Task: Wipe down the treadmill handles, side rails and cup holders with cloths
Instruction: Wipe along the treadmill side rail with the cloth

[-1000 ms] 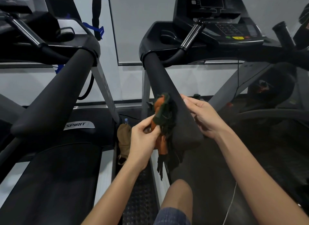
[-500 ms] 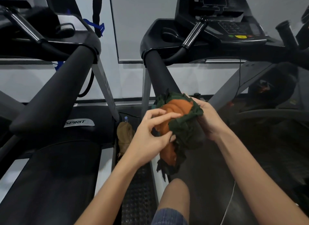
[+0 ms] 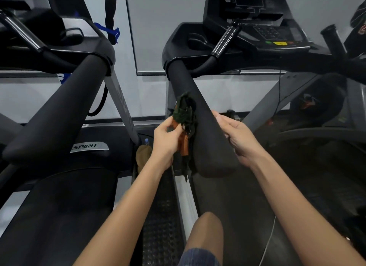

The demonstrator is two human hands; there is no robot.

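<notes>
Gym room, pale wall (image 3: 158, 38) panels behind; two treadmills are set side by side and viewed from above. Work is centred on the right-hand treadmill (image 3: 247, 196), at its left padded handle (image 3: 200, 107), which slopes down from the console (image 3: 255, 18) toward the viewer. A cloth (image 3: 184, 125), orange and dark green, is bunched against the left flank of the handle about midway along, with a strip hanging below. It is pinched in the left hand (image 3: 165, 141): grip closed, thumb and curled fingers on the lower part of the bunch, presumably so that the fabric can be pressed sideways onto the padding and not only over the top. The right hand (image 3: 237, 137) is laid on the opposite flank, grip half closed round the handle, thumb on the upper edge, fingers curled beneath. No cloth is seen in it, though the underside is hidden. This is judged a bracing hold, giving the left hand something to push against. Step in hand: wiping of the handle's side. Whether the cup holder (image 3: 198, 42) and the side rails have been wiped cannot be told. A bottle (image 3: 146, 140) and a tan bag (image 3: 143, 157) are noted on the floor between the machines, beside the neighbouring treadmill (image 3: 59, 206); a knee (image 3: 206, 230) is recorded at the lower edge.
</notes>
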